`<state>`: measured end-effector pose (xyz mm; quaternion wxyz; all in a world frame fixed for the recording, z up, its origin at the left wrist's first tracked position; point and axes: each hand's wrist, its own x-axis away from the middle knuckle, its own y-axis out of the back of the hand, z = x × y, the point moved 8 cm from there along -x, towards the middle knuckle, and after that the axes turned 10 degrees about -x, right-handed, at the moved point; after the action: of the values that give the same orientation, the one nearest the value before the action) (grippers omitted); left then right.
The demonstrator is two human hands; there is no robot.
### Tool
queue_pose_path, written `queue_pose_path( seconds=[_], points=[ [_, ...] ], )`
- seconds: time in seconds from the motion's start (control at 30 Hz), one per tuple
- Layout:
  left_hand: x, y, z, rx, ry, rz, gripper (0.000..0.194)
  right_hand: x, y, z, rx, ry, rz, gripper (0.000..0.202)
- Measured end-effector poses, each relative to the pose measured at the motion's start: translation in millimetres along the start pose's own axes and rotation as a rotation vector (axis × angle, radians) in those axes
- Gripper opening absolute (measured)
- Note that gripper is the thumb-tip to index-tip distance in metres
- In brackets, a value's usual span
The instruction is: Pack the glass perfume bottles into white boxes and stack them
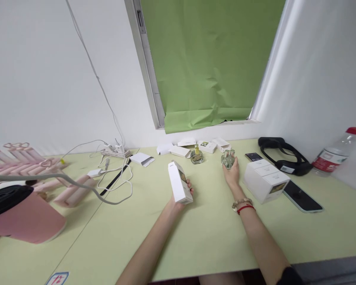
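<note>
A tall white carton (178, 182) with a small picture on its side is gripped in my left hand (185, 196), raised and tilted over the table. My right hand (232, 172) has its fingers around a clear glass flower-shaped bottle (228, 159), farther back on the table. Between the two hands and behind them stands a small round glass bottle (196, 155) with a yellowish top and bits inside. Several small white boxes lie behind it, among them one with a green picture (207, 146). Right of my right forearm is a block of white cartons (265, 180).
On the right are a black headset (293, 164), a phone (302, 196), another dark phone (254, 157) and a red-capped bottle (330, 156). At left stand a pink cup (26, 217), pink tubes (74, 192), a power strip (115, 152) and loose white cables (130, 186).
</note>
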<state>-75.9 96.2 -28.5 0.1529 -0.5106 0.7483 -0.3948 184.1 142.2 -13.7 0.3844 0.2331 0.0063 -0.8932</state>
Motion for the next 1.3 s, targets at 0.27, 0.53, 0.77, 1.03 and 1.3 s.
queue_pose_path(
  seconds=[0.27,0.53,0.77,1.03,1.3],
  points=[
    [-1,1.3,1,0.011,-0.038,-0.028,0.02,-1,-9,-10,-0.013,-0.014,0.053,0.085],
    [1,-1.3,0,0.002,-0.044,-0.043,0.017,1,-9,-7,-0.007,-0.034,0.074,0.087],
    [3,-4.0,2,-0.046,0.016,0.001,0.018,2,-8,-4,0.02,-0.031,0.095,0.088],
    [3,-5.5,0,-0.021,0.005,-0.002,0.015,3,-9,-7,0.054,-0.073,0.098,0.085],
    [5,-8.6,2,-0.028,0.04,0.025,0.016,0,-11,-13,0.042,-0.04,0.078,0.08]
  ],
)
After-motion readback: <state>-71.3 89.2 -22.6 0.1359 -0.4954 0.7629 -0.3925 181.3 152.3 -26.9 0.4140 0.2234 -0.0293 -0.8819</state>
